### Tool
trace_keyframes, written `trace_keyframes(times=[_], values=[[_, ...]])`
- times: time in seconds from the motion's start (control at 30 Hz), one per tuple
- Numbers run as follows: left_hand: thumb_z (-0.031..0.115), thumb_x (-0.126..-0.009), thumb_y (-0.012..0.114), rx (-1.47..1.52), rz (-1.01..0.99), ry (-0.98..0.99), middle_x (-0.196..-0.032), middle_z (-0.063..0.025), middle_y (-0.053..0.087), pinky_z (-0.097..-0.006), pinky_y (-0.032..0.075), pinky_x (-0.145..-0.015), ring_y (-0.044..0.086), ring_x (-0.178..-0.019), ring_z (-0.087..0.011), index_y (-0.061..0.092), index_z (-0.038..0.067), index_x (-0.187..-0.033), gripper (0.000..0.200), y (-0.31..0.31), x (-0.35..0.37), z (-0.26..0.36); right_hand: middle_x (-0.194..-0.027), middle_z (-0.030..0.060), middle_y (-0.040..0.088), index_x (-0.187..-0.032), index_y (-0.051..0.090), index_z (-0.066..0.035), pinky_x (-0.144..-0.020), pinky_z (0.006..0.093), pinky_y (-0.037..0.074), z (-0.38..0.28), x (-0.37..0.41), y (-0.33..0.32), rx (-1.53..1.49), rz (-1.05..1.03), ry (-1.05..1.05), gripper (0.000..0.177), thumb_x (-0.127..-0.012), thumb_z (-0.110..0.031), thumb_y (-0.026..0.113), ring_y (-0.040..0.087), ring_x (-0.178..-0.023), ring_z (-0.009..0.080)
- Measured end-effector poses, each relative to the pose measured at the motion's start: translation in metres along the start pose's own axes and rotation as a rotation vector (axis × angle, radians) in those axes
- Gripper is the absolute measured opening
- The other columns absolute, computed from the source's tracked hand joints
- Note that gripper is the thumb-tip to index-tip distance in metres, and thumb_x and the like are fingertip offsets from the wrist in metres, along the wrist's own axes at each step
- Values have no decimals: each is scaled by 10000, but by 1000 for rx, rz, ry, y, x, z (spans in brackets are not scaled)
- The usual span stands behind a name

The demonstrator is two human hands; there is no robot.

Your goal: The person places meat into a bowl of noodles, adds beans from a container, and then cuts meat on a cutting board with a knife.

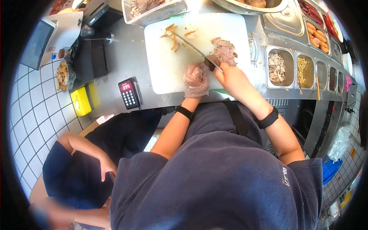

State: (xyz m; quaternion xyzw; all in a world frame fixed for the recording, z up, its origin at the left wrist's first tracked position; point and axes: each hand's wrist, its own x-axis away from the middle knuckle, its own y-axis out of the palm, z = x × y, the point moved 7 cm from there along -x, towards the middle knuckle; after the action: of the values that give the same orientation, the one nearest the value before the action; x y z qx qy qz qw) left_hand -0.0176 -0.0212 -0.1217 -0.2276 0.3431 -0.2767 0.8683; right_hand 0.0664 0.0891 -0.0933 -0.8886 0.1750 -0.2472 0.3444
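My right hand [234, 79] is closed round the handle of a knife [194, 48], whose blade points up and left across the white cutting board [165, 73]. My left hand [196, 79], in a clear plastic glove, is curled on the board just left of the knife's handle end. Its fingers press on a dark brown piece of meat [209, 65], mostly hidden beneath the glove and knife. Sliced meat [223, 51] lies in a pile beyond my right hand. Yellowish-brown scraps [169, 33] lie near the blade's tip.
A metal tray of meat [142, 8] and a metal bowl [251, 7] stand behind the board. Steel containers [281, 83] with food line the right. At left are a keypad device [129, 93] and a yellow box [81, 101]. Another person [82, 168] is at lower left.
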Motion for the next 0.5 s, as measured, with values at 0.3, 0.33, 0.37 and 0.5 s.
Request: trace_keyframes(times=[0.3,0.33,0.37,0.5], values=[[1,-720,606,8,27,-10,-928,-158,613,-431,487,-700,589,-792,-362,563,30,-819,111,-1,2,-1,-733,268,605,-849,571,10,-680,506,479,-1,46,-34,16,-120,108,300,-897,-280,510,604,-745,446],[2,-721,606,12,29,-8,-929,-158,613,-432,487,-696,589,-789,-362,564,29,-818,109,0,3,-2,-713,267,598,-852,559,13,-663,506,472,-3,48,-34,43,-108,97,292,-904,-269,506,601,-726,446],[2,-723,604,19,31,-11,-928,-158,613,-433,487,-691,588,-785,-361,566,31,-819,108,0,3,-3,-694,267,592,-856,547,17,-646,505,465,-4,49,-31,69,-95,86,285,-912,-258,501,599,-707,447],[0,-726,599,21,46,-15,-920,-158,611,-432,487,-674,588,-776,-357,575,38,-817,102,-1,3,-4,-682,260,599,-870,528,11,-635,521,469,-14,50,-18,176,-66,59,256,-913,-239,499,603,-692,444]])
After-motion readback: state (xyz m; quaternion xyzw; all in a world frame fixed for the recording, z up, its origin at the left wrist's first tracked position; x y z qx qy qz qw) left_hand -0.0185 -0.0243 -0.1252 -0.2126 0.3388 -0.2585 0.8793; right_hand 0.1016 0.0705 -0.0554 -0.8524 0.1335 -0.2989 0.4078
